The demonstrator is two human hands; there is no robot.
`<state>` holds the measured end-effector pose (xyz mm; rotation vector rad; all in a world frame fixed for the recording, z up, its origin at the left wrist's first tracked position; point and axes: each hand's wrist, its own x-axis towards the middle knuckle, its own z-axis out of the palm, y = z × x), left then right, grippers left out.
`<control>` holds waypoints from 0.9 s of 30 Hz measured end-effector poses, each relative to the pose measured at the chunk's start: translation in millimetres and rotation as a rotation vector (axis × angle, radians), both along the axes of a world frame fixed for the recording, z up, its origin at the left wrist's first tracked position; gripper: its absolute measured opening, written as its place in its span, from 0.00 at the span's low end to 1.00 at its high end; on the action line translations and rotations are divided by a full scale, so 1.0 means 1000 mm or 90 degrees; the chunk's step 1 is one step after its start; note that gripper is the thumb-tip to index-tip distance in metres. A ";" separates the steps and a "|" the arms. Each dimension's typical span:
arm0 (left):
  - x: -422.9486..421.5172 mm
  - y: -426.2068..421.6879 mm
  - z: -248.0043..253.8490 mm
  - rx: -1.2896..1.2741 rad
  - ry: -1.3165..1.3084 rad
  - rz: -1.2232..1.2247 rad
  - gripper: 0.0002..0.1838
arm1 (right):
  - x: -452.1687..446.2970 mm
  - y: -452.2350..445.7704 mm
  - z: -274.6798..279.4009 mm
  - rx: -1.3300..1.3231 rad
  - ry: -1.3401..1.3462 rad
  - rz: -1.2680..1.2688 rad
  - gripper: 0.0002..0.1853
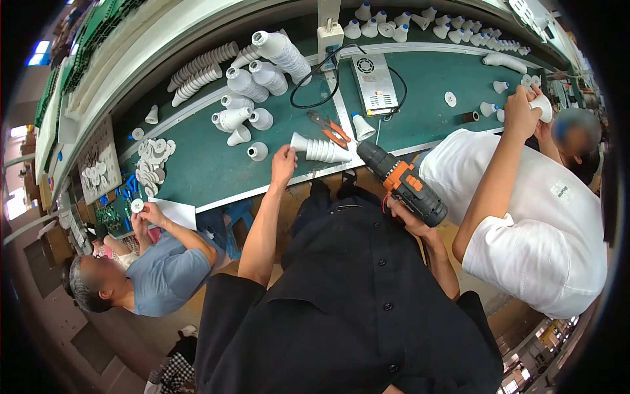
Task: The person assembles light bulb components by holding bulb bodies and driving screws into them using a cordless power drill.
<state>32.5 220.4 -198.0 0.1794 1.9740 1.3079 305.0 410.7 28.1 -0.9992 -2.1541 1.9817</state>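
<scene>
My left hand (284, 164) has its fingers closed on the left end of a row of nested white cups (321, 150), which lies on its side along the front edge of the green table (197, 176). In my right hand (408, 217) is an orange and black power drill (410, 186), its chuck pointing up and left toward the table edge. Orange-handled pliers (329, 129) lie just behind the cups. A white cone with a blue tip (362, 126) stands near the drill's chuck.
Stacks of white housings (248, 84) stand behind my left hand. A metal power supply (375, 84) with black cables lies at the back. Co-workers sit on both sides, one in blue (167, 266), one in white (525, 223). White discs (154, 161) lie on the left.
</scene>
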 end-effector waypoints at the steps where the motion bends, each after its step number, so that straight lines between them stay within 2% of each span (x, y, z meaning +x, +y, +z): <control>1: 0.000 -0.002 -0.001 0.002 0.045 0.018 0.14 | 0.001 0.001 -0.002 0.011 0.005 0.006 0.02; 5: 0.001 -0.009 0.015 0.006 0.152 0.130 0.20 | 0.004 0.004 -0.014 0.020 0.013 0.016 0.04; 8: -0.001 -0.016 0.013 0.211 0.073 0.234 0.16 | -0.002 0.002 -0.005 -0.017 0.006 0.003 0.04; 9: 0.004 -0.014 0.030 0.261 0.025 0.269 0.11 | 0.001 0.003 -0.012 0.069 0.041 0.041 0.05; 10: 0.008 -0.010 0.053 0.325 -0.007 0.274 0.10 | 0.006 0.005 -0.025 0.154 0.074 0.078 0.05; 12: 0.017 -0.002 0.089 0.451 -0.073 0.280 0.09 | 0.007 0.004 -0.029 0.211 0.117 0.115 0.06; 13: 0.019 -0.002 0.095 0.485 -0.071 0.255 0.18 | 0.002 0.004 -0.021 0.182 0.128 0.116 0.07; 14: 0.021 -0.003 0.102 0.525 -0.101 0.243 0.22 | -0.004 0.003 -0.013 0.154 0.138 0.117 0.07; 17: 0.029 0.008 0.140 0.636 -0.190 0.207 0.32 | -0.013 0.004 -0.004 0.446 0.288 0.178 0.08; 19: 0.033 0.013 0.147 0.690 -0.244 0.190 0.37 | -0.014 0.004 -0.006 0.414 0.294 0.189 0.09; 22: 0.034 0.016 0.138 0.696 -0.356 0.255 0.38 | -0.011 0.002 -0.010 0.337 0.260 0.190 0.10; 23: 0.035 0.017 0.136 0.675 -0.345 0.263 0.41 | -0.010 0.001 -0.012 0.305 0.241 0.188 0.10; 27: 0.037 0.017 0.140 0.592 -0.273 0.219 0.42 | -0.004 -0.003 -0.008 0.280 0.211 0.161 0.13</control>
